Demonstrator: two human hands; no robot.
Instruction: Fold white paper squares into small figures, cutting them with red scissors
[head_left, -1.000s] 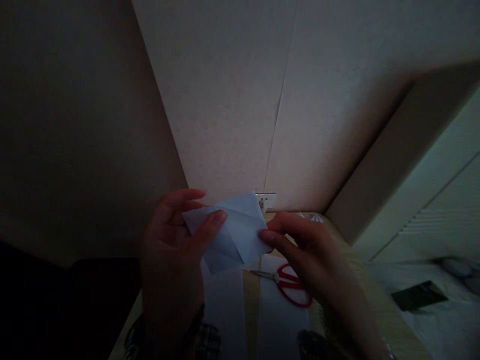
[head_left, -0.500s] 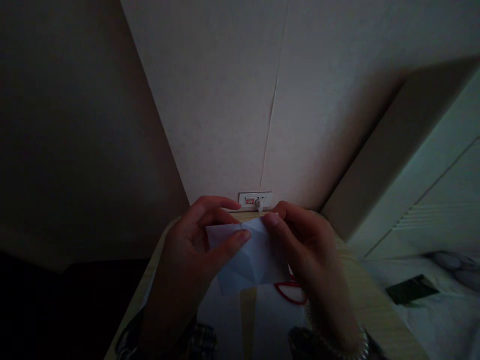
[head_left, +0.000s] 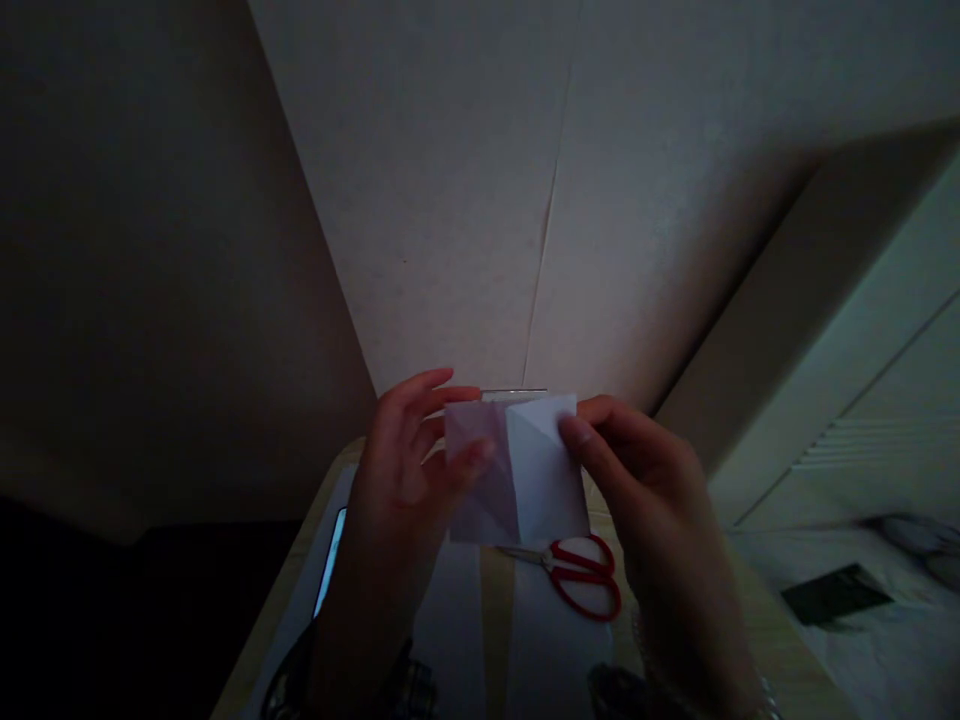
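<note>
A folded sheet of pale paper [head_left: 525,475] with diagonal creases is held upright in front of me, above a wooden table [head_left: 757,640]. My left hand [head_left: 405,490] pinches its left edge, thumb on the front and fingers behind. At the paper's right edge my right hand [head_left: 645,490] grips the same way, thumb on the front face. Both hands are closed on the sheet.
Red-handled scissors [head_left: 581,572] lie on white paper strips [head_left: 450,630] just below the held sheet. A phone with a lit edge [head_left: 330,570] lies at the table's left. A dark flat object [head_left: 836,592] rests on white bedding at the right. A wall stands close behind.
The paper was folded together between both hands half a second ago; now it is spread wider and raised upright, and the scissors show again beneath it.
</note>
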